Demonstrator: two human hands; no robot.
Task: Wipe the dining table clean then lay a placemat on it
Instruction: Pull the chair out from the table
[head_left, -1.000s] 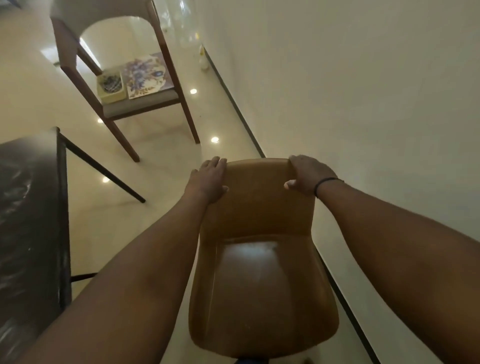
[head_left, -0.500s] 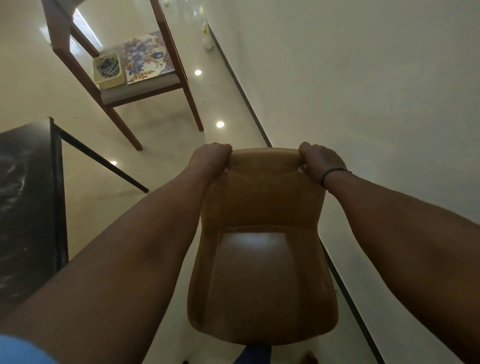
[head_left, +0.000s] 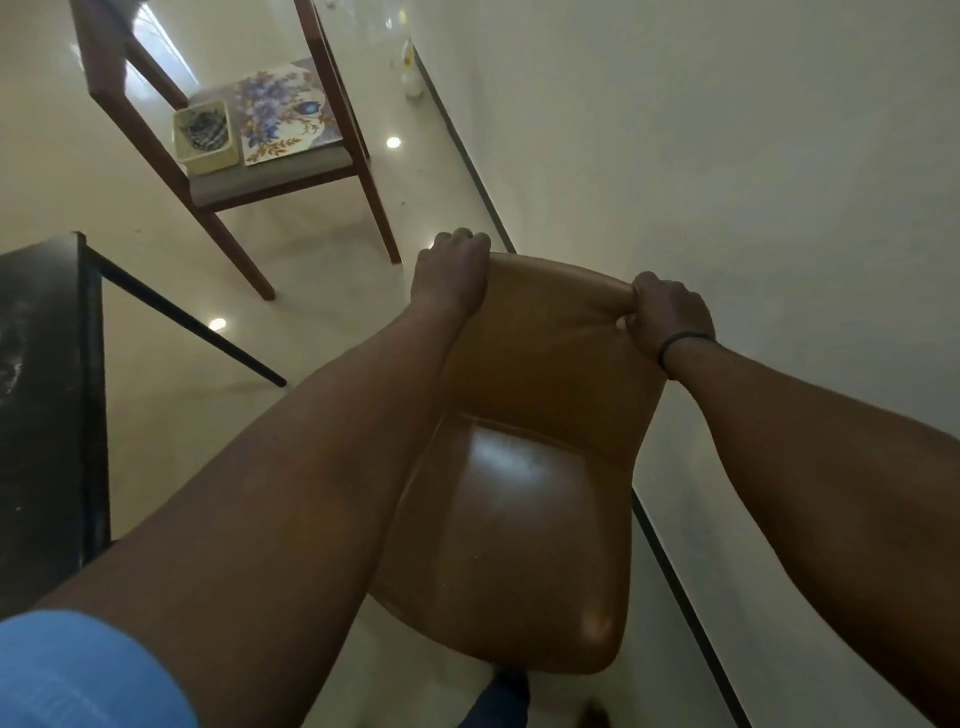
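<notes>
A tan leather chair (head_left: 524, 499) stands in front of me beside the wall. My left hand (head_left: 453, 270) grips the left top corner of its backrest, and my right hand (head_left: 667, 317) grips the right top corner. The dark dining table (head_left: 36, 415) shows at the left edge with pale smears on its top. A floral placemat (head_left: 280, 117) lies on the seat of a wooden chair (head_left: 332, 171) at the back, next to a small yellow tray (head_left: 203, 136) holding a dark cloth.
A white wall (head_left: 727, 156) with a dark skirting line runs along the right, close to the tan chair. A small white bottle (head_left: 411, 78) stands on the glossy floor by the wall. One thin black table leg (head_left: 192, 322) slants across the floor.
Both hands went from resting on the backrest top to gripping its corners. The tan chair has turned, its backrest swinging right toward the wall.
</notes>
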